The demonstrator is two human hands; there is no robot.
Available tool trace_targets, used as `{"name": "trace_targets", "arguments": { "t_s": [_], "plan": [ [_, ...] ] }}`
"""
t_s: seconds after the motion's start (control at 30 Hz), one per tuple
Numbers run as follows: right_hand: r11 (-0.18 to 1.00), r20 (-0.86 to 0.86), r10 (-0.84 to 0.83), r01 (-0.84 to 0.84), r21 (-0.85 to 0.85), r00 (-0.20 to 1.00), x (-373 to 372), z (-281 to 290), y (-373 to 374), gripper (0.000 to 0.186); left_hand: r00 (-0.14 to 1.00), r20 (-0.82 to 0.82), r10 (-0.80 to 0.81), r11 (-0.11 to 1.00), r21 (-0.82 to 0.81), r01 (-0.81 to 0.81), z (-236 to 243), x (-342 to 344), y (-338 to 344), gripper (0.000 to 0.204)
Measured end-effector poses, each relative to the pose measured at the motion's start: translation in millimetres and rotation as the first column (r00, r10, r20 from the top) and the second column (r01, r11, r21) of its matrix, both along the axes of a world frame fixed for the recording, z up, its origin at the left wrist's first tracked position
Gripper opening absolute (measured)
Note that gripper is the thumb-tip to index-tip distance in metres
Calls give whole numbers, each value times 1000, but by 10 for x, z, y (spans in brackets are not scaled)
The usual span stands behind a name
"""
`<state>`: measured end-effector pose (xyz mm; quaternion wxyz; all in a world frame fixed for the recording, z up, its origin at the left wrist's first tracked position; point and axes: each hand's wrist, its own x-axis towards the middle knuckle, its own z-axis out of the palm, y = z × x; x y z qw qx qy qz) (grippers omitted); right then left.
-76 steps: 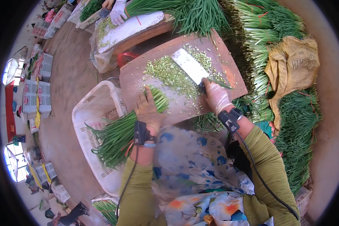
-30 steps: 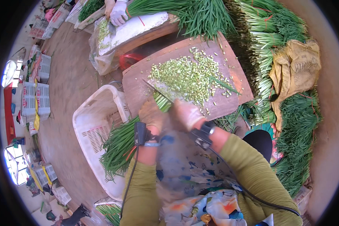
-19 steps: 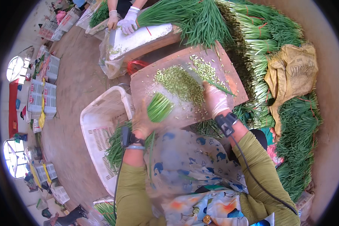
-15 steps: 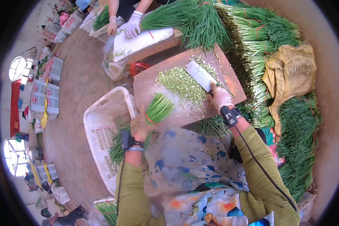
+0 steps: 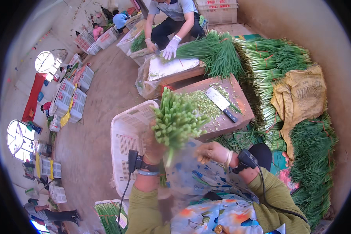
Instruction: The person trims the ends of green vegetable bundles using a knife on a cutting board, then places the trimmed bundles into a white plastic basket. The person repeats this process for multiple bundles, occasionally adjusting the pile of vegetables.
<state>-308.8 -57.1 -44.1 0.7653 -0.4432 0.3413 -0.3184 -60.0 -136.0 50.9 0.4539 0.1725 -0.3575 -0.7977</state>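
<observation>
Green bunch up in your left hand; cleaver lying on the board

Clock positions run from the view's centre. Cutting board point(image 5: 243, 104) at 2 to 3 o'clock, littered with chopped pale-green pieces point(image 5: 199, 98). The cleaver point(image 5: 217, 98) lies flat on it, blade towards 10 to 11, black handle towards 4 to 5. White slotted crate point(image 5: 124, 134) at 8. Brown floor point(image 5: 93, 105) at 9, with stacked white crates point(image 5: 72, 99) beyond and arched windows point(image 5: 19, 138) in the pale wall. At 12, a co-worker point(image 5: 179, 11) crouches behind a white-topped block point(image 5: 179, 64), a gloved hand point(image 5: 171, 48) over it. Tied green bundles point(image 5: 263, 78) are piled at 2, more at 4, with a yellow sack point(image 5: 300, 91) among them at 3.

Your left hand point(image 5: 154, 148), at 7, is raised and blurred, grasping the green bunch point(image 5: 179, 117). That bunch sits at dead centre, cut ends up and towards you, in front of the crate's right side and the board's left edge. Your right hand point(image 5: 215, 152), between 4 and 5, is off the cleaver, below the board's near edge; fingers bent inward, tips blurred, can't tell if they pinch anything.
</observation>
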Motion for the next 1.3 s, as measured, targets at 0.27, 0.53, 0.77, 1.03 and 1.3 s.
{"name": "trace_targets", "arguments": {
  "t_s": [0.27, 0.53, 0.77, 1.03, 1.3],
  "plan": [
    [753, 834, -332, -409, 516, 440, 45, 440, 373, 84, 741, 597, 308, 783, -602, 160, 461, -502, 767, 50],
    [954, 496, -278, 175, 244, 823, -486, 948, 515, 55, 698, 445, 562, 622, -783, -2, 382, -567, 1162, 71],
    [839, 311, -475, 530, -120, 823, -443, 955, 645, 57, 831, 547, 104, 968, -248, 42, -474, -950, 1100, 75],
    [817, 328, -513, 569, -97, 793, -482, 783, 713, 64, 935, 352, -40, 994, -77, 72, -578, -1293, 1104, 77],
    [880, -118, -412, 360, -311, 904, -766, 740, 563, 60, 964, 151, -217, 907, 396, 142, -654, -1345, 1233, 39]
  ]
}}
